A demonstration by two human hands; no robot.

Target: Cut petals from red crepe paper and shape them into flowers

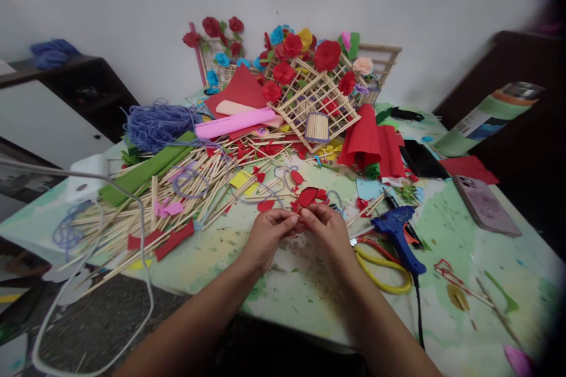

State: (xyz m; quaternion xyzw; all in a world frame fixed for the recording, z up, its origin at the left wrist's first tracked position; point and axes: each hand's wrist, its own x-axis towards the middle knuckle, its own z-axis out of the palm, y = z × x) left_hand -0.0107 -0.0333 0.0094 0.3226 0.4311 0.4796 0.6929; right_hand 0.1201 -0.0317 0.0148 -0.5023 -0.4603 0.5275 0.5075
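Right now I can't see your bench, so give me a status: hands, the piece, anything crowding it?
Left hand and right hand together, pinching a small red paper piece. Blue glue gun and yellow scissors just right of the hands. Stick pile to the left.

Lying before me on the table [442, 318]: blue glue gun [395, 230], yellow scissors [382, 271], wooden sticks [177, 188], purple yarn [154, 123], phone [486, 205], lattice frames bearing paper flowers [309, 70].

Between my fingertips [295, 221] I see a red paper piece [299, 225]. Right of them: blue glue gun [395, 230], yellow-handled scissors [384, 271]. Left: pale wooden sticks [177, 188], green paper roll [145, 169]. Beyond: pink roll [234, 123], red crepe paper [371, 141], purple-blue yarn [154, 123].
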